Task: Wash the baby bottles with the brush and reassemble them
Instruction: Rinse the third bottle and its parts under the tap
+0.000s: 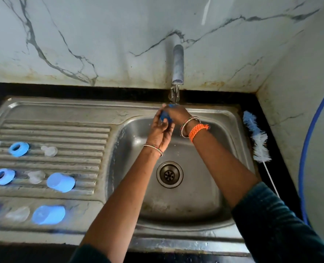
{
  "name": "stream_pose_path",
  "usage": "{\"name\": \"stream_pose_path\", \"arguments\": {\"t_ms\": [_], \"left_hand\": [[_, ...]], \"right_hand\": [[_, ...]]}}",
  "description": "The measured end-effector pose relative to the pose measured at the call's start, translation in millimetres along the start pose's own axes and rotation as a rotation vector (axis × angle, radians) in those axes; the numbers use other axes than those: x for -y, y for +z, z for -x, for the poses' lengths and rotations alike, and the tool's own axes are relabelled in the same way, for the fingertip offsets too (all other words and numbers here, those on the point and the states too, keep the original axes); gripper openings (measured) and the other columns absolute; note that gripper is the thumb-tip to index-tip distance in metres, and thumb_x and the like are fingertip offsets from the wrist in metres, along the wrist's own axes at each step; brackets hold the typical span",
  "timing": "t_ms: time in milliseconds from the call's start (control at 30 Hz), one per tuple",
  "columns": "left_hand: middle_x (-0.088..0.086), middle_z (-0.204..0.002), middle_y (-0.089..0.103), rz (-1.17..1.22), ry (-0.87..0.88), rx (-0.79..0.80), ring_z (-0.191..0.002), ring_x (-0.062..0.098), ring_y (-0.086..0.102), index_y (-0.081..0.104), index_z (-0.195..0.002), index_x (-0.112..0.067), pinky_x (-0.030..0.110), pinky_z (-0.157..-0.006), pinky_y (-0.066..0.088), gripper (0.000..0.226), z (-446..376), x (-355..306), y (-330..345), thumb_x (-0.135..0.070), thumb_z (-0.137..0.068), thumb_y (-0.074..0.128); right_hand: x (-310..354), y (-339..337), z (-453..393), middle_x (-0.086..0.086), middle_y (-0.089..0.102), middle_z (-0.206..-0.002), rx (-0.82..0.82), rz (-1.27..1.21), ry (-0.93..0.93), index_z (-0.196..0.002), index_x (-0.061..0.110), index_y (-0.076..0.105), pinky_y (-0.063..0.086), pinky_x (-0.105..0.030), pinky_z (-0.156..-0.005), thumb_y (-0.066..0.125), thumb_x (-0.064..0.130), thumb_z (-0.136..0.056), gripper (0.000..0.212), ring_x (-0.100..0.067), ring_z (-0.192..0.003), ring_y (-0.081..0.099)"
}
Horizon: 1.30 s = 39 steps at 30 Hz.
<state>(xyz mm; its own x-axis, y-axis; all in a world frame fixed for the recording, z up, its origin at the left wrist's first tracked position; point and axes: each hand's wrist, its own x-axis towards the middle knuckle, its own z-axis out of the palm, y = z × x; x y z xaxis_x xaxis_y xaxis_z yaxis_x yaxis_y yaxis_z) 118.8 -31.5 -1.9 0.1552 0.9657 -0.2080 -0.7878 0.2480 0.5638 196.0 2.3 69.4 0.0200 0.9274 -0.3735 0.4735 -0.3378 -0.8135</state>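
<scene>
Both hands, left hand (pixel 160 130) and right hand (pixel 177 113), curl fingers around a blue cap (pixel 165 117) under the tap (pixel 177 73), apparently for rinsing. Brush (pixel 257 137) lies aside; washed parts dry on the drainboard (pixel 49 130).

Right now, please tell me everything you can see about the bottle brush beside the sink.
The bottle brush lies flat on the dark counter along the right edge of the steel sink, near the marble-look wall. Its head is long and fluffy, with bristles in bands of blue at the far end and white nearer, looking soft and a little splayed. A thin white handle runs from the head toward the person and disappears behind the right sleeve. No hand touches it; it looks unused at this moment.
</scene>
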Motion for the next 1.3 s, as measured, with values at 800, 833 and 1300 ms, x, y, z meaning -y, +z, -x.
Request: {"name": "stream_pose_path", "arguments": {"t_ms": [800,833,1300], "left_hand": [[0.003,-0.093,0.058,-0.583,-0.289,-0.449,-0.091,0.016,0.052,0.056,-0.097,-0.012,0.03,-0.086,0.041,0.024,1.1,-18.1,-12.5,-0.017,-0.1,0.033],[0.002,-0.092,0.059,-0.542,-0.276,-0.459,-0.092,0.016,0.053,0.057,-0.095,-0.013,0.03,-0.086,0.04,0.025,0.4,-19.6,-14.8,-0.019,-0.101,0.033],[-0.007,-0.039,0.042,-0.293,-0.24,-0.331,-0.034,0.007,0.047,0.057,-0.081,-0.013,0.018,-0.036,0.042,0.026,-1.0,-37.0,24.9,-0.026,-0.098,0.042]], "right_hand": [[-60.5,20.2,26.0,-0.015,0.067,-0.111,-0.371,0.321,-0.415,-0.103,0.006,0.073,0.049,-0.032,-0.086,0.069,0.013,-0.082,0.023,-0.032,-0.097,0.064],[-58.9,22.5,26.5,-0.015,0.067,-0.112,-0.403,0.313,-0.412,-0.103,0.006,0.073,0.049,-0.03,-0.085,0.069,0.013,-0.082,0.022,-0.031,-0.096,0.065],[-35.9,13.9,14.7,-0.009,0.057,-0.069,0.299,-1.284,0.33,-0.092,0.003,0.057,0.04,-0.013,-0.035,0.033,0.054,-0.094,0.057,-0.01,-0.041,0.05]]}}
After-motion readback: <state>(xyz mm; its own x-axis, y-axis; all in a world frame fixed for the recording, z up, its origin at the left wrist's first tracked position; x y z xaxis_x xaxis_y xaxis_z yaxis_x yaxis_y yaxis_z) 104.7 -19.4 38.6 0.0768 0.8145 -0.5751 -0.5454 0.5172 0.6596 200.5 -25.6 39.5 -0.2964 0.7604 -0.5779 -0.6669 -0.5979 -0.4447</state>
